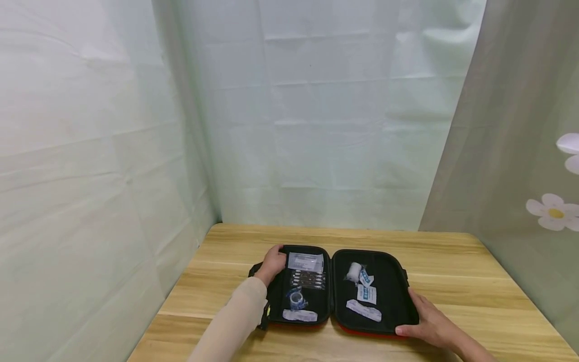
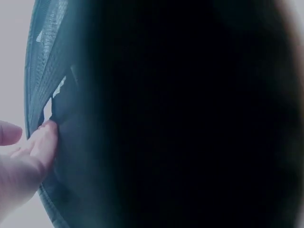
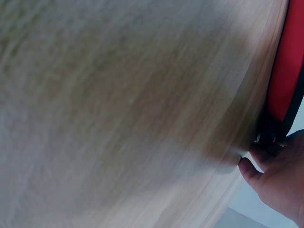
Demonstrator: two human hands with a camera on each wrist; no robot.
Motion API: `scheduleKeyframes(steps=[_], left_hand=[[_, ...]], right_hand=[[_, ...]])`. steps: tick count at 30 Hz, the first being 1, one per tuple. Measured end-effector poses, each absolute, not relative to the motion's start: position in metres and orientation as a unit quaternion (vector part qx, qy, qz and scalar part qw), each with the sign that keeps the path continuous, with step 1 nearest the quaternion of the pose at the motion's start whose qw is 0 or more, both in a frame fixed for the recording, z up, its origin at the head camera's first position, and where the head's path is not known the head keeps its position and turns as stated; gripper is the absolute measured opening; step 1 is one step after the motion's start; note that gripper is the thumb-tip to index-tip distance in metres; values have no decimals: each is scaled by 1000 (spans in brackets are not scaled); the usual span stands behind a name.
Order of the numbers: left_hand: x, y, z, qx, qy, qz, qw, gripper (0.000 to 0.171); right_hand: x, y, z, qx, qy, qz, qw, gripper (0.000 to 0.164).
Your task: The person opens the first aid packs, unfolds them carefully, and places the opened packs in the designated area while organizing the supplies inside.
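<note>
A first aid case (image 1: 332, 301) with black lining and red shell lies opened flat on the wooden table, its two halves joined at the middle. My left hand (image 1: 274, 262) grips the left half's outer edge near the far corner; in the left wrist view its fingers (image 2: 45, 142) reach the dark lining. My right hand (image 1: 429, 322) holds the right half's near outer corner, thumb at the front and fingers along the side. The left half holds a clear packet (image 1: 305, 262), cotton swabs (image 1: 307, 279), a tape roll (image 1: 297, 300) and a white wrapped strip (image 1: 300, 315).
In the right half are a white roll (image 1: 354, 271), small blue-and-white packets (image 1: 367, 294) and another wrapped strip (image 1: 364, 310). The wooden table (image 1: 452, 266) extends around the case. Pale curtains (image 1: 316, 125) hang behind and along both sides.
</note>
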State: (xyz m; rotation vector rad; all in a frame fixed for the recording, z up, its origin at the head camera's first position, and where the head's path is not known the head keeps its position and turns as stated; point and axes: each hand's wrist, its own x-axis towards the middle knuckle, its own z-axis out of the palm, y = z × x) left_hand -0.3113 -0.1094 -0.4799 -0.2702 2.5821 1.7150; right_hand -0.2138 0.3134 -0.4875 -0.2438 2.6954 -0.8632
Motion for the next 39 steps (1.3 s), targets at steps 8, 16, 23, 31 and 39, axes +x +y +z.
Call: scheduleKeyframes(steps=[8,16,23,31,39], left_hand=[[-312,-109,-477,-94,805,585,31,48],[-310,-111,-476,-93,827,553,23,47],[-305,-118,-467,-76,831,550,29,47],[-301,-122,-458,-26,874,485,18,39],[-291,-127,-437,75,971,216,-74,45]], right_hand=[[-214,315,-487,-94,938,-301,144,125],[-214,315,-488,-96,937,-304,143,125],[-216,316,-488,-99,939,-298,140,124],[-218,322,-487,-129,935,-306,128,119],[-232,326,-468,-145,955,-254,42,106]])
